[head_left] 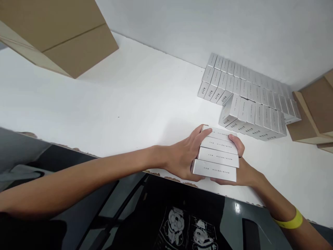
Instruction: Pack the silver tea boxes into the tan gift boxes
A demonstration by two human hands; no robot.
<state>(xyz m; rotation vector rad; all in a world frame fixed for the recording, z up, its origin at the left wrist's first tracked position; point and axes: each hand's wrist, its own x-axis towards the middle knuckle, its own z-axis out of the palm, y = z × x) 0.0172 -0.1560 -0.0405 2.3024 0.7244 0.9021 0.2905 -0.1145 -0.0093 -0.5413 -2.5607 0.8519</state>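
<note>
Several slim white boxes (218, 150) with small print on their narrow sides form a stack between my two hands, by the front edge of the white table. My left hand (186, 156) grips the stack's left end, its thumb near the top box. At the right end, my right hand (240, 163) clasps the same boxes, thumb on the top one and fingers partly hidden below. The lowest box sits a little out of line with the others. Just beyond stand rows of similar white boxes (251, 111), packed upright side by side.
A large cardboard box (78, 48) stands at the back left. More cardboard boxes (309, 114) are at the right edge. A wall (208, 27) runs behind the white table (135, 93), whose front edge is chipped. A yellow wristband (290, 222) circles my right wrist.
</note>
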